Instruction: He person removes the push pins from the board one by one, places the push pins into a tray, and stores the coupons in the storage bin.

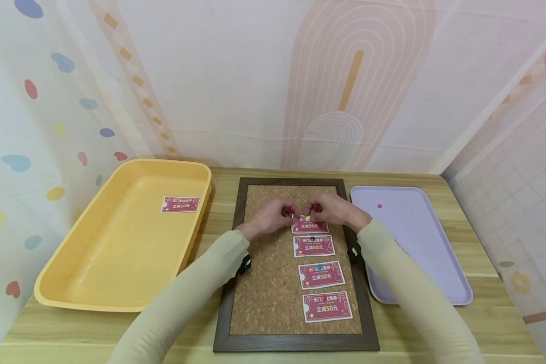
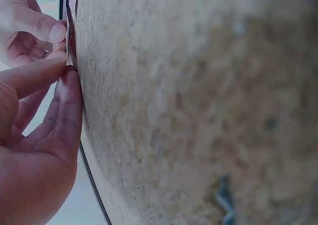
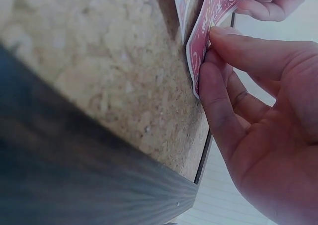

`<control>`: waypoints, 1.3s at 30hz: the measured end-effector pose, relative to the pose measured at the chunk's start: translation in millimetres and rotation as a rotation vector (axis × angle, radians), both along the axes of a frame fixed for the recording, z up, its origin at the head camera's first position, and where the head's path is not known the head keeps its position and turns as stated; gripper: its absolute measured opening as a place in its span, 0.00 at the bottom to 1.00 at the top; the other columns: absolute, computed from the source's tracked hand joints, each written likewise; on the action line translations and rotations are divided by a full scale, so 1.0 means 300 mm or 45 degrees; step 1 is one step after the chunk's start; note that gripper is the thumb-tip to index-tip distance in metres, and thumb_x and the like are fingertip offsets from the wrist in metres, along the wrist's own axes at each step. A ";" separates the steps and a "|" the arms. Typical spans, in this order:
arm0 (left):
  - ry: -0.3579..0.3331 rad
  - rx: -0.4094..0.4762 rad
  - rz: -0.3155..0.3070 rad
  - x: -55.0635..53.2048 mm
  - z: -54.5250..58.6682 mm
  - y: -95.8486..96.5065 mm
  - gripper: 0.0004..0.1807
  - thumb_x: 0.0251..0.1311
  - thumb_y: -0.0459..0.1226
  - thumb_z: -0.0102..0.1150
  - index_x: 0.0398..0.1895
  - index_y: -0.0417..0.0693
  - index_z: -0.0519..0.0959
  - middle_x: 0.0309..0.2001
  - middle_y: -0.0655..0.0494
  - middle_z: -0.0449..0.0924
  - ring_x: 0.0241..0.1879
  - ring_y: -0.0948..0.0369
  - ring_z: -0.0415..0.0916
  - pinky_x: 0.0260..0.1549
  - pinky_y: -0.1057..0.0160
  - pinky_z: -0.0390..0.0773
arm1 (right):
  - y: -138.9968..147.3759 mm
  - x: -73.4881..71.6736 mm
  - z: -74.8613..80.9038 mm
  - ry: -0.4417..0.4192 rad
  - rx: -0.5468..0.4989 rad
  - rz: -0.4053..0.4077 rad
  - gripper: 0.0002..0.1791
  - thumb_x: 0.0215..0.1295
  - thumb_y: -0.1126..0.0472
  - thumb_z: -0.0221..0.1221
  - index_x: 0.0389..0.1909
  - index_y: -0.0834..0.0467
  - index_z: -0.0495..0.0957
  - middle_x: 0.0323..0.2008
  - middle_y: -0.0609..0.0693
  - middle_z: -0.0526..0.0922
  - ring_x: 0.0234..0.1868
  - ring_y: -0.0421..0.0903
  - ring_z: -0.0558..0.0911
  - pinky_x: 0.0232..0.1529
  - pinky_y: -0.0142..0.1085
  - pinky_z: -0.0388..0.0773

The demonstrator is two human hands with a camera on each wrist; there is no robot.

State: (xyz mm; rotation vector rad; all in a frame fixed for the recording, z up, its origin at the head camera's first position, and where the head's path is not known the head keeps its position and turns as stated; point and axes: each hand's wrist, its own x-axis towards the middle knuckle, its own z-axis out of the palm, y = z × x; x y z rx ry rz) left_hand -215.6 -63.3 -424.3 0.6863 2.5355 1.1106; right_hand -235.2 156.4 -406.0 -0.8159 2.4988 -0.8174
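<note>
A red-and-white coupon [image 1: 310, 225] lies at the top of a column of coupons on the framed cork board [image 1: 264, 283]. My left hand [image 1: 273, 215] pinches its upper left corner between thumb and forefinger. At the coupon's top edge, my right hand [image 1: 329, 208] holds a small yellow-green pushpin [image 1: 307, 218], mostly hidden by the fingertips. In the right wrist view the coupon [image 3: 198, 48] bends up slightly beside the thumb. Below it, three more coupons are pinned: one with a black pushpin [image 1: 312, 239], one with a blue pushpin [image 1: 319, 267], one with a red pushpin [image 1: 324, 298].
On the left stands a deep yellow tray [image 1: 114, 303] with one coupon [image 1: 180, 204] inside near its right wall. A shallow purple tray [image 1: 418, 237] on the right holds a pink pushpin [image 1: 379, 206]. Everything sits on a wooden table [image 1: 227, 174] before a patterned curtain.
</note>
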 end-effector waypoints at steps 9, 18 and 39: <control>-0.023 0.004 0.022 -0.004 -0.004 0.001 0.06 0.65 0.27 0.65 0.43 0.39 0.86 0.36 0.53 0.84 0.35 0.63 0.76 0.34 0.68 0.74 | -0.006 -0.003 -0.004 0.008 0.025 -0.011 0.05 0.67 0.71 0.64 0.40 0.60 0.85 0.33 0.49 0.84 0.33 0.42 0.78 0.37 0.34 0.76; -0.016 -0.018 0.045 0.000 -0.001 0.001 0.06 0.64 0.28 0.66 0.43 0.40 0.86 0.36 0.53 0.85 0.35 0.62 0.77 0.34 0.67 0.75 | -0.009 -0.003 -0.007 -0.027 0.033 -0.043 0.05 0.66 0.72 0.64 0.39 0.60 0.84 0.32 0.49 0.83 0.32 0.42 0.77 0.36 0.33 0.75; -0.033 -0.045 0.074 0.000 -0.001 0.002 0.06 0.64 0.30 0.68 0.43 0.41 0.86 0.37 0.54 0.85 0.36 0.62 0.78 0.36 0.66 0.76 | -0.004 -0.001 -0.014 -0.037 -0.024 -0.029 0.03 0.67 0.71 0.64 0.37 0.60 0.83 0.32 0.49 0.83 0.32 0.42 0.77 0.36 0.34 0.75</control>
